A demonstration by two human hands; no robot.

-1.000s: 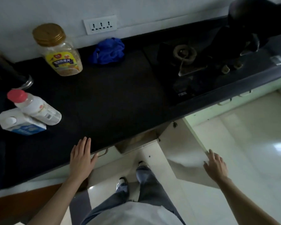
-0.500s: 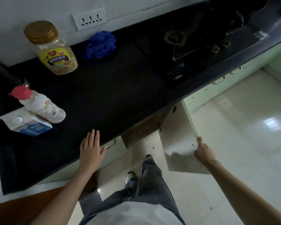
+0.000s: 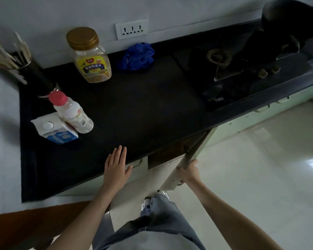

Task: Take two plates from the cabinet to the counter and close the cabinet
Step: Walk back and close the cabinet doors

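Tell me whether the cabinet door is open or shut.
Open: the cabinet door stands swung out from the counter, its edge gripped by the right hand.

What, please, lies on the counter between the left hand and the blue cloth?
Nothing: the head view shows bare black counter between the left hand and the cloth.

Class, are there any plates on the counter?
No: the counter holds only a jar, cloth, bottle, carton and stove.
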